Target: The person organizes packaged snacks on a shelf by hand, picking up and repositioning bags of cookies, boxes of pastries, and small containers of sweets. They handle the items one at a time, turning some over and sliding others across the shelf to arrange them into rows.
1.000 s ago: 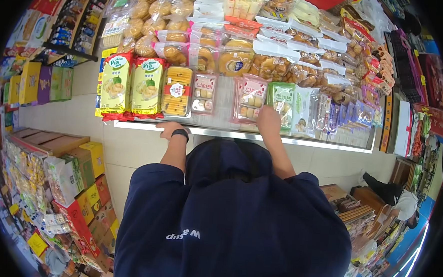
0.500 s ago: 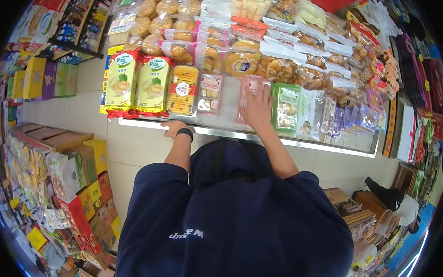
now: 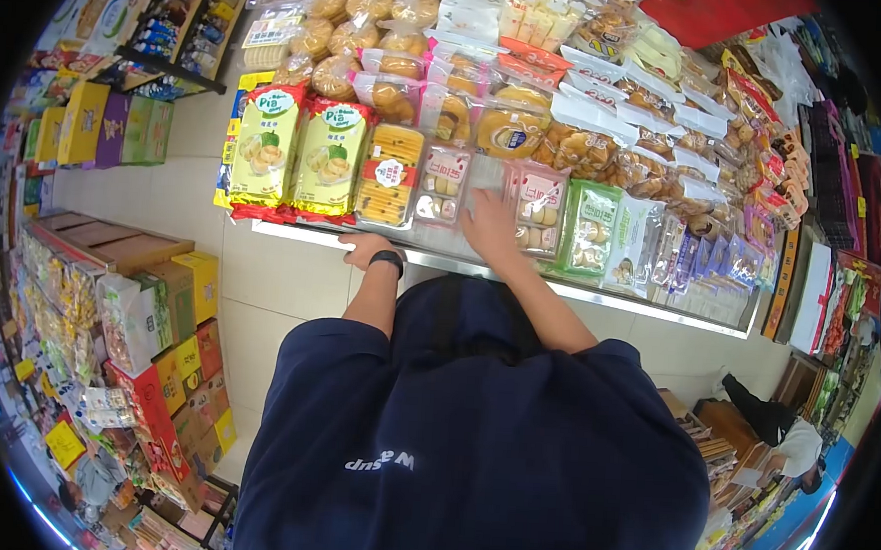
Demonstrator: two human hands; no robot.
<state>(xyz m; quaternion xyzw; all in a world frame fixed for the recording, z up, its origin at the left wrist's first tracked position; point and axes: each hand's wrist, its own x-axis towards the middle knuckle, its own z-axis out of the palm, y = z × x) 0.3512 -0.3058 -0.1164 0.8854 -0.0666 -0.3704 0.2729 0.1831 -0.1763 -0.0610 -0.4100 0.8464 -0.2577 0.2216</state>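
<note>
My right hand lies over a bare strip of the display table, fingers stretched out and holding nothing visible. Just right of it is a pink-and-white pack of small round pastries, beside a green pack. To its left sits a similar pink-labelled pack, then a tray of yellow biscuit sticks. With a dark band at its wrist, my left hand is closed over the table's metal front edge. Its fingertips are partly hidden.
Two green Pia bags with red ends stand at the table's left end. Bagged pastries fill the rows behind. Stacked boxes line the left side of the aisle. Another person is at the lower right.
My right hand has come off the pink-and-white pack and moved left of it. That pack now stands uncovered beside the green one. My left hand stays at the edge; the whole view has shifted.
</note>
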